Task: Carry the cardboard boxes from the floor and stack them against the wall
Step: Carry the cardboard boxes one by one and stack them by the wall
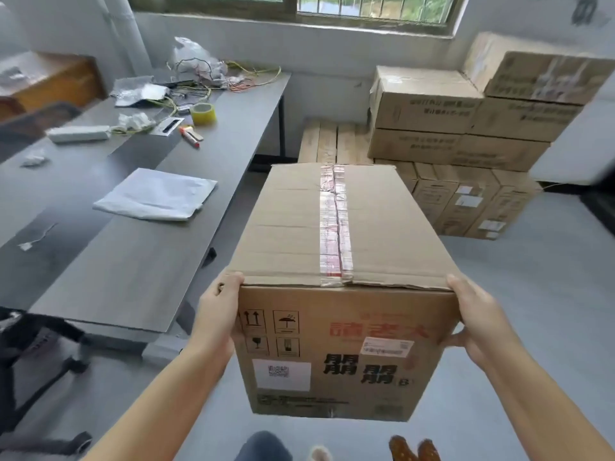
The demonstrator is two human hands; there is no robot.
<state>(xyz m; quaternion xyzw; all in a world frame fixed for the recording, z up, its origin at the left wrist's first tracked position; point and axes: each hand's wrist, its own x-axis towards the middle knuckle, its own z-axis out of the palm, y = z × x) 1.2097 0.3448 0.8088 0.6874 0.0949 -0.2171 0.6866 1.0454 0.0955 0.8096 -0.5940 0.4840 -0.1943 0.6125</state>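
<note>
Soft window (299, 8) daylight; edges warped, blurred.

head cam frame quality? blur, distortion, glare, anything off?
Head view: wide-angle bend, the desk edges and window sill curve. Motion blur smears the print on the stacked boxes and the room's edges; the carried box and both hands, left hand and right hand, are sharper. Soft daylight from the window, no hard shadows or strong glare.

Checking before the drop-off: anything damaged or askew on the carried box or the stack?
Carried box: the near top flap edge is wavy and creased, and the red tape along the seam looks wrinkled. Top box of the wall stack sits skewed to the rows below. Nothing looks spilled.
</note>
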